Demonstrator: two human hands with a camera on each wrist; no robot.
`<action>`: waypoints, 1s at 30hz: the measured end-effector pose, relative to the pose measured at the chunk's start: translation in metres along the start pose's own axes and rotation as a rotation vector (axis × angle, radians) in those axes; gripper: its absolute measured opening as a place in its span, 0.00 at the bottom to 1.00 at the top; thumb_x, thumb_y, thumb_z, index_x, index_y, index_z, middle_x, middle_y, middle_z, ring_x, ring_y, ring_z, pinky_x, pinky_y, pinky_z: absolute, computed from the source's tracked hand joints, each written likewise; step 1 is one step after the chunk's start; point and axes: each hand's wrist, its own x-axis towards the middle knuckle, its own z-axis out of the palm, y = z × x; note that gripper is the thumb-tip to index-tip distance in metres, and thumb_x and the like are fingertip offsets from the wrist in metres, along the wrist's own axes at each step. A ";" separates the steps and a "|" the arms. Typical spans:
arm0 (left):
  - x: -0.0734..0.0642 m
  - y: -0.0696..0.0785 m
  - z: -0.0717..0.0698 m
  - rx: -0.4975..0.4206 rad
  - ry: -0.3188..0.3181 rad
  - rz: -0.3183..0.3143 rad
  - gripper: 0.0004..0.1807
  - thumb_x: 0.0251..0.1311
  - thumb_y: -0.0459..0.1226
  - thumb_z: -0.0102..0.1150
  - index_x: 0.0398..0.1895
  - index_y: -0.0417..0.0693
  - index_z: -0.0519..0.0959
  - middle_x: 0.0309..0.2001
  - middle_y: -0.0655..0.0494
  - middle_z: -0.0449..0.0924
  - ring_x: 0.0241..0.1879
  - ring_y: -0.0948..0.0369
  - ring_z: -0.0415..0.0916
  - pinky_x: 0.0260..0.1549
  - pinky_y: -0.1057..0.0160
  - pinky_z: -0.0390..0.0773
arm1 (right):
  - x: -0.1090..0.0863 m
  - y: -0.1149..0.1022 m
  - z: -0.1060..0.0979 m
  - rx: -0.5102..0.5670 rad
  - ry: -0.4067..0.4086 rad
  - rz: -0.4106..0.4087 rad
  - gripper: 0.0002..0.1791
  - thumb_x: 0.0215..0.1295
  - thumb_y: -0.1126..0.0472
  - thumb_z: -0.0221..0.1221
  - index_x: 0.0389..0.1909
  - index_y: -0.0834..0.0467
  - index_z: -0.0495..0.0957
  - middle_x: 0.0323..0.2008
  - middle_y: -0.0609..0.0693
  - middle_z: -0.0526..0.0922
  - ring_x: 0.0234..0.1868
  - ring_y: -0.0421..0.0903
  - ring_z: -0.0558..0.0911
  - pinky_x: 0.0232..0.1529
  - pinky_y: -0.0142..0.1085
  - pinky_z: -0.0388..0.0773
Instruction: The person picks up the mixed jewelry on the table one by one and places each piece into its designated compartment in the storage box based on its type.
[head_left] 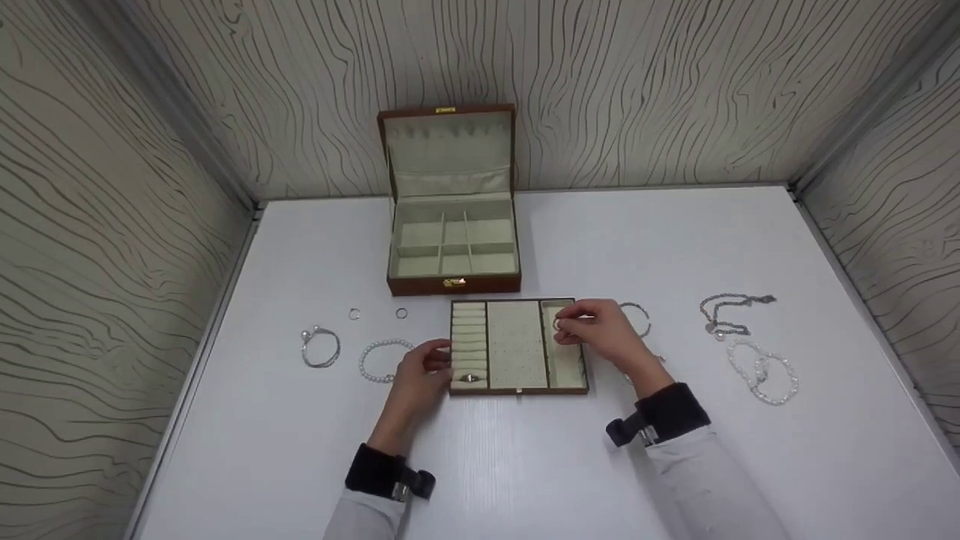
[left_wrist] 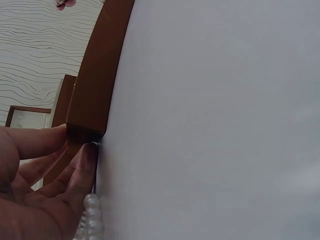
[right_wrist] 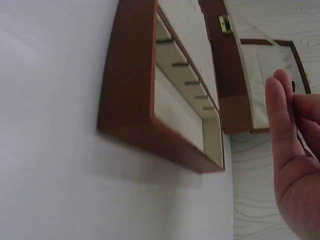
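A jewelry tray (head_left: 514, 345) with ring rolls, a middle panel and a side compartment lies on the table. My left hand (head_left: 422, 379) grips its near left corner, thumb and fingers around the brown wall (left_wrist: 95, 75) in the left wrist view. Over the tray's right compartment, my right hand (head_left: 600, 330) pinches a small ring (head_left: 557, 324) between thumb and fingertips. The right wrist view shows those fingers (right_wrist: 282, 115) raised above the tray, the ring mostly hidden. One ring (head_left: 470, 378) sits in the lowest roll, close to my left fingers.
Behind the tray stands an open brown jewelry box (head_left: 454, 285) with divided compartments. Two rings (head_left: 401, 313), a bracelet (head_left: 321, 350) and a pearl bracelet (head_left: 367, 360) lie left. To the right are a bangle (head_left: 646, 319), a chain (head_left: 724, 296) and a beaded strand (head_left: 787, 382).
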 end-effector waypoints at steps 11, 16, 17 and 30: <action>0.000 -0.002 -0.001 -0.020 -0.011 -0.014 0.25 0.58 0.27 0.62 0.61 0.41 0.75 0.47 0.48 0.80 0.48 0.53 0.78 0.50 0.54 0.77 | 0.012 -0.004 0.075 -0.118 -0.193 -0.043 0.09 0.67 0.72 0.57 0.44 0.72 0.81 0.38 0.62 0.84 0.35 0.50 0.87 0.38 0.41 0.84; 0.001 -0.001 -0.001 -0.021 -0.013 -0.007 0.25 0.58 0.27 0.62 0.61 0.40 0.75 0.47 0.48 0.80 0.48 0.53 0.78 0.50 0.54 0.77 | 0.017 0.000 0.097 -0.249 -0.216 -0.101 0.08 0.66 0.71 0.59 0.41 0.68 0.84 0.35 0.55 0.85 0.31 0.44 0.84 0.34 0.36 0.82; 0.001 -0.001 -0.001 -0.023 -0.012 -0.004 0.25 0.58 0.26 0.62 0.61 0.40 0.75 0.47 0.47 0.80 0.48 0.53 0.78 0.50 0.54 0.77 | 0.018 0.001 0.100 -0.287 -0.214 -0.124 0.07 0.65 0.70 0.60 0.40 0.66 0.84 0.34 0.53 0.85 0.31 0.43 0.84 0.33 0.35 0.81; 0.000 0.000 -0.002 -0.026 -0.010 0.008 0.25 0.57 0.25 0.60 0.60 0.40 0.75 0.47 0.47 0.80 0.48 0.53 0.79 0.49 0.54 0.78 | 0.026 0.008 0.126 -0.520 -0.209 -0.270 0.03 0.62 0.66 0.65 0.35 0.60 0.86 0.33 0.47 0.85 0.36 0.42 0.82 0.39 0.35 0.80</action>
